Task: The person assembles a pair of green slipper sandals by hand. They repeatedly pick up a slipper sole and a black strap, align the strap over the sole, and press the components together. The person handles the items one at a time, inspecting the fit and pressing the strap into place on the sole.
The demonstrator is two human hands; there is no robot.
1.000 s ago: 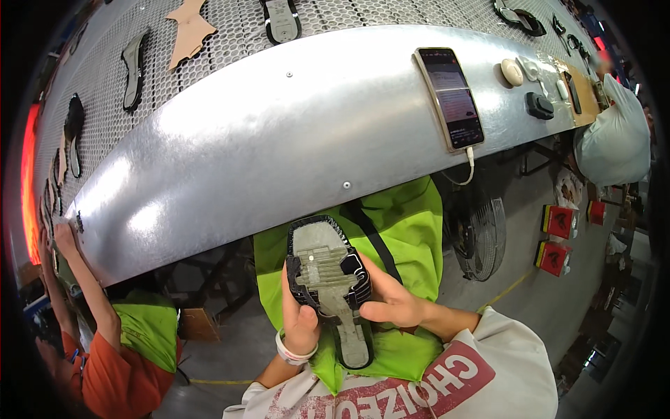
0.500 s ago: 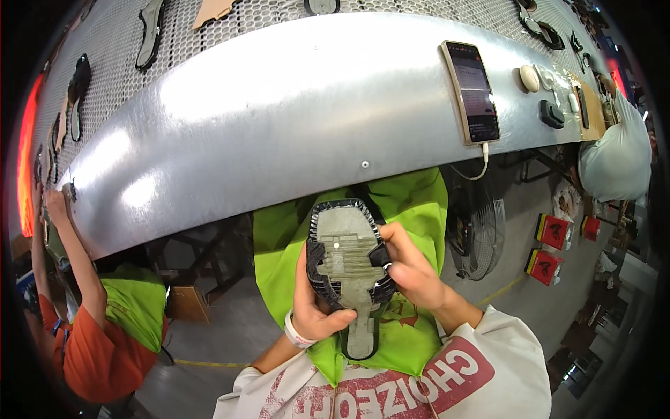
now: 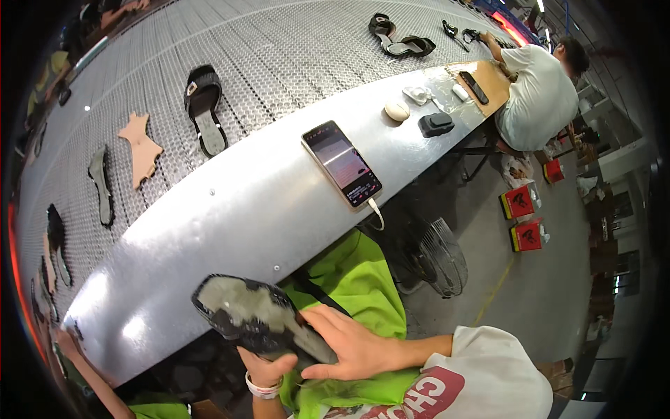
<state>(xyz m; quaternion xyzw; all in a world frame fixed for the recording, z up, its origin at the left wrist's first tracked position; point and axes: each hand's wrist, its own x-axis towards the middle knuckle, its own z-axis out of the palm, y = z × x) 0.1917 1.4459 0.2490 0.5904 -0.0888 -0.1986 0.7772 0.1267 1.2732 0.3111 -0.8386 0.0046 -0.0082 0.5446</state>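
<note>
Far left, on the grey perforated metal conveyor belt [image 3: 279, 56]: a thin dark sole blank [image 3: 101, 185], a tan leather cut piece [image 3: 142, 146], then a black strapped sandal [image 3: 204, 108] lying sole-up. All flat, well apart from each other.

Near left of centre: left hand [image 3: 269, 366] cups from below the black sandal upper with grey, rough-looking underside [image 3: 255, 318] — fingers curled round its near end, closed on it. The piece sits over the person's lap, just below the near edge of the smooth, glossy sheet-metal shelf [image 3: 209, 223], tilted with its toe toward the left.

Centre: right hand [image 3: 356, 346] lies flat over the near end of the same piece, fingers spread and pressing, thumb under; it grips lightly rather than clamps. Bright green apron [image 3: 363, 279] beneath.

Right of centre on the shelf: a black smartphone with lit screen [image 3: 343, 164], cable hanging off the edge. Farther right, a black box-shaped case [image 3: 436, 124].

Risk, as judged: the grey underside looks soft and possibly coated — a slack hold could let the piece slide off onto the apron, smearing it. An elbow raised carelessly could catch the hanging cable and drag the phone off the slick metal.
</note>
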